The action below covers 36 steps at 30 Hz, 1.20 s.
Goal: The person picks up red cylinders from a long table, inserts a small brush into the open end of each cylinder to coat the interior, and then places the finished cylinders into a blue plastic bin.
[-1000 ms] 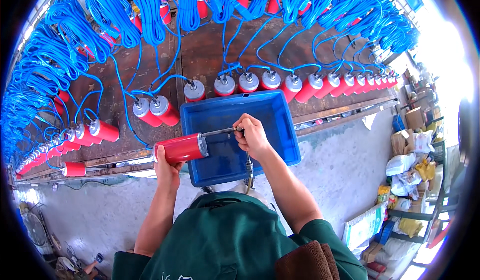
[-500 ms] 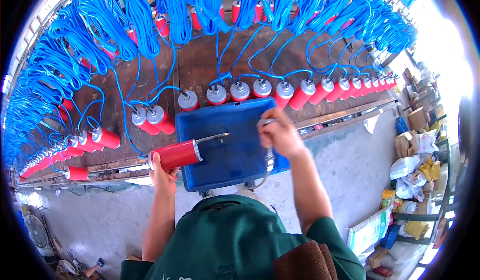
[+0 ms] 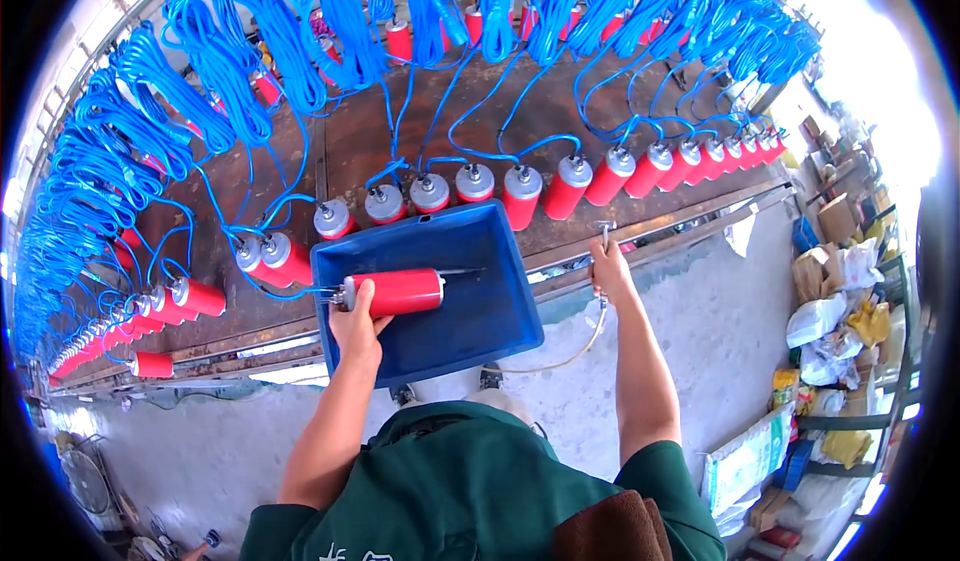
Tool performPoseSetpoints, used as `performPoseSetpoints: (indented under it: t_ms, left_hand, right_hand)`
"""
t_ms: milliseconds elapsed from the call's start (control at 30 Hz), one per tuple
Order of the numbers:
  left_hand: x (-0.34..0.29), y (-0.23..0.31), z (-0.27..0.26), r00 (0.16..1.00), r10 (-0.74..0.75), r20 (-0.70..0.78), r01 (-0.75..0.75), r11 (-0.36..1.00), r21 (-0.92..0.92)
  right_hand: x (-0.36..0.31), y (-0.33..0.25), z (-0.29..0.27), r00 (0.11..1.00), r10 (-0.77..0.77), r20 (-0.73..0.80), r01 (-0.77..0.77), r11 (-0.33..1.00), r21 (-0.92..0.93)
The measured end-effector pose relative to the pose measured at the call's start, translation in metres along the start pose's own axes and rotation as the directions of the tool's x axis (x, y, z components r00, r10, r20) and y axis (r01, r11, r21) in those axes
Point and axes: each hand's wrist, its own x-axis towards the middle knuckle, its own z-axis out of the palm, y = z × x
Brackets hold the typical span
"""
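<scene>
Over the blue plastic bin (image 3: pixel 470 326), my left hand (image 3: pixel 354 329) is wrapped round the left end of a red cylindrical motor (image 3: pixel 405 292). The motor lies nearly level, its thin metal shaft pointing right and a blue cable running from its left end. To the right of the bin, my right hand (image 3: pixel 611 273) is closed round a small metal gun-like tool (image 3: pixel 604 229). A pale hose (image 3: pixel 577 358) hangs from that tool and curves toward my feet; the grip is mostly hidden by my fingers.
A row of red motors with grey caps (image 3: pixel 522 196) stands along the near edge of the brown workbench (image 3: pixel 360 151). Bundles of coiled blue cable (image 3: pixel 345 21) hang beyond them. Bags and boxes fill a shelf (image 3: pixel 840 351) at the right.
My left hand has brought the red motor right, further over the bin. My right hand has moved with its tool from above the bin to its right side. The view has shifted too.
</scene>
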Motion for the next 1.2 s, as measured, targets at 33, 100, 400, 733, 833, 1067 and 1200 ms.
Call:
performPoseSetpoints:
  t_ms: [33,100,400,733,833,1067,1200]
  left_hand:
    - [0.003,-0.009,0.007,0.999,-0.036,-0.009,0.036,0.999,0.005]
    - [0.008,-0.024,0.014,0.995,-0.093,-0.022,0.093,0.995,0.023]
    - [0.02,-0.057,-0.009,0.948,-0.319,-0.003,0.317,0.944,-0.088]
    - [-0.019,-0.039,-0.032,0.921,-0.347,0.18,0.344,0.938,0.048]
    - [-0.04,-0.026,-0.026,0.961,-0.223,0.163,0.156,0.925,0.346]
    - [-0.051,-0.018,-0.034,0.846,0.006,0.533,-0.463,0.504,0.729]
    - [-0.048,-0.021,-0.048,0.673,0.224,0.705,-0.739,0.238,0.63]
  right_hand:
    - [0.009,0.003,0.001,1.0,0.001,-0.001,-0.001,1.0,0.007]
    - [0.028,0.011,0.003,0.996,0.015,-0.088,-0.018,0.999,-0.033]
    - [0.071,0.036,0.003,0.998,-0.065,-0.003,0.063,0.976,-0.209]
    - [0.103,0.045,0.033,0.944,-0.331,-0.001,0.253,0.724,-0.642]
    - [0.094,0.048,0.041,0.938,-0.346,-0.025,0.216,0.637,-0.74]
    - [0.067,0.054,0.026,0.886,-0.46,-0.054,0.278,0.62,-0.733]
    - [0.015,0.044,0.036,0.867,-0.48,-0.135,0.347,0.774,-0.529]
